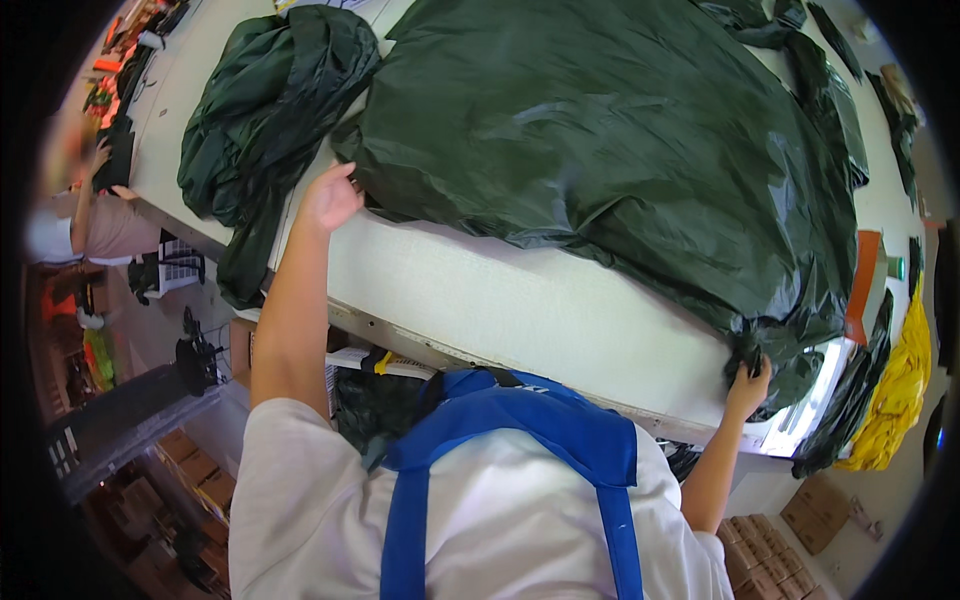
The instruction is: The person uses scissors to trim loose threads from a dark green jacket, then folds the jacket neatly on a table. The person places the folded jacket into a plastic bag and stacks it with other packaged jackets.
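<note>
A large dark green sheet of thin, shiny, creased material [600,130] lies spread over the white table [480,270]. At its near left corner, my left hand [333,198] has its fingers curled against the edge, seemingly pinching it; the fingertips are partly hidden. My right hand [748,388] is closed round a gathered bunch at the near right corner, by the table's front edge. Both arms are stretched wide apart. Left of the sheet, a crumpled heap of dark green fabric [270,110] hangs partly over the table edge.
Yellow material [895,375] and black material [850,400] hang at the right end, near an orange-brown upright piece [863,285]. Another person [105,220] works at the far left. Cardboard boxes [770,560] stand low at the right. Dark material [375,405] lies under the table.
</note>
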Action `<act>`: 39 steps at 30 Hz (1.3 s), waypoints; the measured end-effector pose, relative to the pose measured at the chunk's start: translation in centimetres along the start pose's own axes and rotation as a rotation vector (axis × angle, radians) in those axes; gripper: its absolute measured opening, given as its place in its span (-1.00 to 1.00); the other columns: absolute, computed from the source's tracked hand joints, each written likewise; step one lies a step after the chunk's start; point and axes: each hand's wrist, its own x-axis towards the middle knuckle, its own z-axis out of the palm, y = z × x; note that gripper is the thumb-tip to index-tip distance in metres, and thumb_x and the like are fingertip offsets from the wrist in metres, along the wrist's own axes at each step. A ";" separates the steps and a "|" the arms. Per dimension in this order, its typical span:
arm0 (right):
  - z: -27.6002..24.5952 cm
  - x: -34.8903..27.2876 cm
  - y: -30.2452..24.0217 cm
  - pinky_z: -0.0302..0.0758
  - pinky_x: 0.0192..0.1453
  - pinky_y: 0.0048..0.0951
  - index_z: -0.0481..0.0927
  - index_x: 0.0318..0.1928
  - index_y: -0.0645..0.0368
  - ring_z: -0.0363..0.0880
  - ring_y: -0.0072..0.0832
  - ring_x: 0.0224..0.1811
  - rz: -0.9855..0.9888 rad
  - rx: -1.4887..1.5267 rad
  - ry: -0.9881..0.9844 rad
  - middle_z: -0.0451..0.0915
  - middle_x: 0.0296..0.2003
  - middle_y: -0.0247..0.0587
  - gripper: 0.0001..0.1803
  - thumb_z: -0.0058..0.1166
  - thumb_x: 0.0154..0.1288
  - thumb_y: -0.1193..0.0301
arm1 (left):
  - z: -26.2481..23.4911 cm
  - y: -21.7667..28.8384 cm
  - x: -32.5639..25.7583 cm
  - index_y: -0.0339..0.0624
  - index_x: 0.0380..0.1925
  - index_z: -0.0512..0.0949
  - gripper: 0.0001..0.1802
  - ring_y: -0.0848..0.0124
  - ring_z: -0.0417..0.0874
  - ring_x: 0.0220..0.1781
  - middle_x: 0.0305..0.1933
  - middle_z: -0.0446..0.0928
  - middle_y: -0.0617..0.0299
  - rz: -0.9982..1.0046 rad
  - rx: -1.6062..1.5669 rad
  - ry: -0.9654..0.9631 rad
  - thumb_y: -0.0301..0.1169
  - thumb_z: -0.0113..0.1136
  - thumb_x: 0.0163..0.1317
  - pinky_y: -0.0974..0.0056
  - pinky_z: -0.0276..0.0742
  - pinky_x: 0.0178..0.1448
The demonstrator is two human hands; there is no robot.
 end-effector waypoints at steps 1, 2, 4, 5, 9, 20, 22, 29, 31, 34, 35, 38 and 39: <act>0.1 0.7 1.7 0.45 0.00 -0.38 0.52 -0.01 0.28 0.56 -0.29 -0.11 -0.006 0.109 0.066 0.59 -0.14 -0.02 -0.63 0.12 0.13 0.46 | 1.3 0.0 -0.8 -0.09 0.25 0.22 -0.28 0.18 0.29 0.29 0.24 0.33 0.19 0.155 0.003 -0.140 -0.36 0.19 0.02 0.09 0.17 0.34; -0.3 1.7 3.0 0.46 -0.03 -0.40 0.55 -0.07 0.27 0.57 -0.33 -0.18 0.019 0.130 0.138 0.60 -0.16 -0.08 -0.67 0.12 0.11 0.48 | 2.5 0.3 -1.3 -0.08 0.29 0.18 -0.23 0.18 0.26 0.32 0.28 0.30 0.20 0.313 -0.002 -0.278 -0.39 0.18 -0.01 0.11 0.13 0.37; -3.6 4.3 2.7 0.42 -0.17 -0.44 0.54 -0.05 0.27 0.47 -0.46 -0.35 -0.035 0.116 0.215 0.56 -0.34 -0.22 -0.67 0.04 0.13 0.49 | 3.6 2.9 -1.8 -0.07 0.35 0.08 -0.10 0.22 0.16 0.40 0.36 0.20 0.24 0.305 -0.068 -0.454 -0.42 0.15 -0.10 0.18 0.03 0.43; -5.2 5.5 2.8 0.40 -0.22 -0.45 0.54 -0.07 0.26 0.44 -0.48 -0.38 -0.144 0.238 0.334 0.54 -0.40 -0.25 -0.68 0.01 0.15 0.46 | 5.9 4.3 -2.4 -0.11 0.34 0.07 -0.12 0.23 0.15 0.41 0.38 0.17 0.21 0.289 -0.069 -0.465 -0.45 0.10 -0.10 0.18 0.07 0.43; -11.8 9.6 0.3 0.41 -0.08 -0.49 0.51 -0.05 0.29 0.49 -0.48 -0.25 -0.140 0.293 0.262 0.57 -0.29 -0.23 -0.68 -0.04 0.16 0.51 | 5.9 5.8 1.7 -0.24 0.11 0.39 -0.42 0.26 0.48 0.15 0.13 0.46 0.16 0.222 0.093 -0.096 -0.28 0.21 0.08 0.15 0.37 0.24; -17.1 10.8 6.8 0.38 0.15 -0.41 0.42 0.04 0.37 0.50 -0.27 0.02 -0.292 0.115 0.394 0.51 -0.05 -0.02 -0.62 -0.03 0.15 0.63 | 7.1 16.3 -3.7 -0.20 0.03 0.45 -0.67 0.40 0.53 0.06 0.06 0.52 0.22 0.524 0.483 -0.217 -0.32 0.03 0.31 0.24 0.38 0.18; -18.5 9.6 9.6 0.33 0.21 -0.29 0.42 0.06 0.33 0.43 -0.07 0.09 -0.342 -0.198 0.455 0.48 -0.01 0.08 -0.60 -0.03 0.15 0.58 | 3.5 19.4 -8.8 -0.21 0.04 0.43 -0.67 0.43 0.50 0.09 0.05 0.52 0.26 0.482 0.608 -0.109 -0.30 0.00 0.34 0.23 0.36 0.19; -14.5 -0.3 10.8 0.44 -0.17 -0.17 0.37 -0.14 0.11 0.47 -0.06 -0.13 -0.246 -0.377 -0.028 0.41 -0.18 -0.13 -0.65 0.12 0.01 0.55 | -10.4 9.4 -17.2 0.10 -0.06 0.50 -0.70 0.65 0.37 -0.20 -0.16 0.49 0.56 -0.213 1.156 0.245 -0.24 0.11 0.18 0.40 0.27 -0.17; -13.1 -2.9 9.7 0.44 -0.23 -0.13 0.35 -0.18 0.08 0.49 -0.07 -0.19 -0.219 -0.374 -0.114 0.40 -0.18 -0.17 -0.65 0.14 0.00 0.53 | -15.9 6.1 -17.6 0.11 -0.13 0.51 -0.74 0.58 0.39 -0.18 -0.20 0.48 0.52 -0.345 1.068 0.301 -0.25 0.10 0.15 0.33 0.30 -0.17; -11.8 -5.7 10.0 0.44 -0.24 -0.12 0.35 -0.19 0.11 0.50 -0.04 -0.20 -0.164 -0.382 -0.161 0.41 -0.24 -0.12 -0.69 0.16 0.06 0.47 | -10.9 3.0 -18.9 0.01 -0.30 0.47 -0.85 0.48 0.41 -0.23 -0.25 0.44 0.43 -0.337 0.566 0.308 -0.25 0.13 0.16 0.28 0.39 -0.23; -11.8 -6.1 10.4 0.44 -0.23 -0.12 0.35 -0.19 0.12 0.50 -0.01 -0.19 -0.140 -0.403 -0.177 0.44 -0.22 -0.09 -0.70 0.16 0.09 0.44 | -10.3 2.2 -18.5 0.00 -0.33 0.47 -0.85 0.48 0.42 -0.25 -0.27 0.44 0.41 -0.315 0.583 0.286 -0.25 0.16 0.17 0.29 0.40 -0.25; -11.9 -6.8 11.1 0.45 -0.18 -0.15 0.41 -0.13 0.13 0.51 -0.01 -0.18 -0.137 -0.411 -0.108 0.47 -0.16 -0.10 -0.68 0.16 0.09 0.44 | -12.6 1.1 -16.4 -0.05 -0.41 0.47 -0.81 0.48 0.42 -0.34 -0.37 0.43 0.38 -0.214 0.814 0.246 -0.23 0.23 0.17 0.32 0.40 -0.33; -12.3 -7.1 11.2 0.46 -0.17 -0.19 0.45 -0.12 0.15 0.53 -0.04 -0.18 -0.162 -0.352 -0.138 0.50 -0.16 -0.08 -0.67 0.17 0.07 0.45 | -14.0 1.2 -15.8 -0.09 -0.48 0.47 -0.79 0.50 0.39 -0.44 -0.47 0.40 0.38 -0.179 0.939 0.365 -0.24 0.23 0.16 0.36 0.37 -0.37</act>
